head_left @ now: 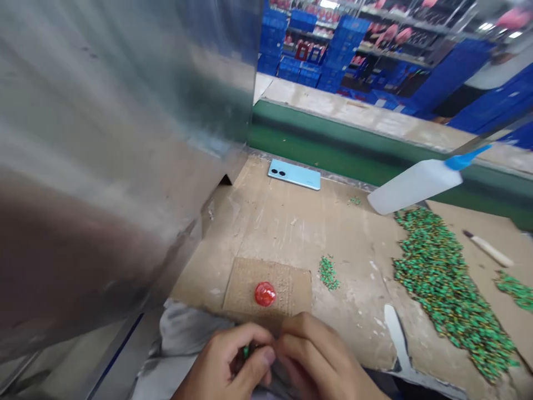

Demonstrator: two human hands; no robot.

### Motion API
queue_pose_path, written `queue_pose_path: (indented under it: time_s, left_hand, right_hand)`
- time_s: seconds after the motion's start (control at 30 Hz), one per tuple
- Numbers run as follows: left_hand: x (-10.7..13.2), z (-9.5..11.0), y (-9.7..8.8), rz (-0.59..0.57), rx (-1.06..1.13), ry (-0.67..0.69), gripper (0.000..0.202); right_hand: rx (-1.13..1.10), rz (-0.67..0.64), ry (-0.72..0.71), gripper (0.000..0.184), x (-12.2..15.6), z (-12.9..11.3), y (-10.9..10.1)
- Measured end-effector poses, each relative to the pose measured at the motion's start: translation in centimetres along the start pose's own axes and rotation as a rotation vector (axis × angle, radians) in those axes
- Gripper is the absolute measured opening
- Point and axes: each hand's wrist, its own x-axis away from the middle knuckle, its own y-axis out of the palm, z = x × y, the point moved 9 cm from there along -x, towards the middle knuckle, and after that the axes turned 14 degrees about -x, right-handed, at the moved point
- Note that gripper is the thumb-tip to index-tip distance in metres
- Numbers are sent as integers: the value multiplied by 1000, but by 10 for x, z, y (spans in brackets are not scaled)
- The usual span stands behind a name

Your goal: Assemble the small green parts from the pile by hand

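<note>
My left hand (233, 361) is closed in a pinch at the table's near edge. A bit of something green (246, 351) shows between its thumb and fingers, too hidden to name. Right beside it, fingertips nearly meeting, my right hand (318, 355) is also closed, and what it grips is out of sight. Just beyond both hands, a glossy red round blob (265, 294) rests on a small cardboard piece (244, 278). A little pile of tiny green pieces (328, 273) lies to the right of that cardboard.
A large heap of green-and-yellow pieces (445, 283) spreads at right, near a white spatula-like tool (395, 330) and a brush-like tool (489, 249). A white squeeze bottle (416, 186) leans behind. A light-blue phone (295, 174) lies at back; a metal panel (116, 144) blocks the left.
</note>
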Motion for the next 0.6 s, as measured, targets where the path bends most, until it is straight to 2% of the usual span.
queue_pose_path:
  time_s: [0.2,0.43,0.6]
  left_hand:
    - [5,13,-4,12,-35,62,24]
    - [8,20,-9,14,-54,70,20]
    - [9,7,-15,75,-7,10,28]
  right_hand:
    - [-160,-15,9,14,5,5,3]
    - [-262,-113,76,14,-6,5,-2]
    - [-215,72,194,13,-15,34,-17]
